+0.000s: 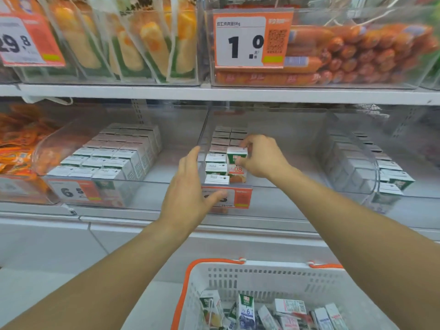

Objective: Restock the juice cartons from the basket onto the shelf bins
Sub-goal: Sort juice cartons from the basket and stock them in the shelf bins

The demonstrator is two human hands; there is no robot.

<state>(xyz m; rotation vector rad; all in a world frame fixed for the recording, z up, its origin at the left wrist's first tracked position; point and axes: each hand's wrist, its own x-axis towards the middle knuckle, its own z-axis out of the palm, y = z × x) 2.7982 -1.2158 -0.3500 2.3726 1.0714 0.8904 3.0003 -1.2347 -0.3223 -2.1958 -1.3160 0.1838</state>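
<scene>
My right hand (260,157) grips a small upright juice carton (237,166) with green and orange print inside the middle clear shelf bin (273,184), right beside a row of cartons (216,163) that stand in it. My left hand (190,191) is flat against that bin's front left corner, fingers straight, thumb over the orange price tag (234,198). At the bottom, a white basket (262,277) with an orange rim holds several loose juice cartons (246,313).
A left bin (78,186) is packed with several cartons, and a right bin (352,163) holds more. Orange snack packets (16,148) lie far left. The upper shelf (214,92) carries bins of corn and sausages. A white ledge runs below the bins.
</scene>
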